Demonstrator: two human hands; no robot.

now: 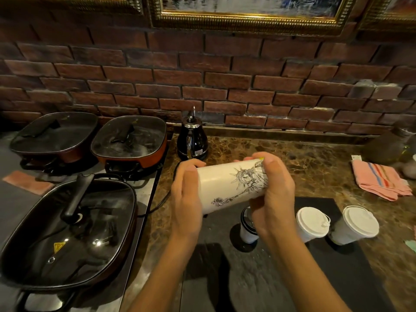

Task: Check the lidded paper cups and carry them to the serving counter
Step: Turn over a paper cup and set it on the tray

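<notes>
**While one cup is in your hands, nothing has reached the serving counter yet**

Though you have a printed paper cup (231, 183) lifted and turned on its side, the job looks to be in its checking stage, not its carrying stage. Your left hand (185, 194) is closed around one end of that cup and your right hand (273, 192) is wrapped over the other end, so both are gripping the same cup above the dark mat (225, 278). Which end carries the lid is hidden by your palms.

Three more cups stand on the mat below. One with a dark lid (247, 226) sits just under your right hand, partly covered by it. Two white-lidded cups (313, 224) (358, 224) stand side by side to the right of it, near each other, lids in place as far as the view shows.

So by my reading, one cup is under inspection, and the three on the mat are not yet moved; whether they have been checked cannot be told. No serving counter is identifiable here, only the marble worktop (304, 158) with lidded pans (67, 226) to your left, a kettle (192, 140) behind and a pink cloth (380, 181) to your right. All the carrying appears to lie ahead.
</notes>
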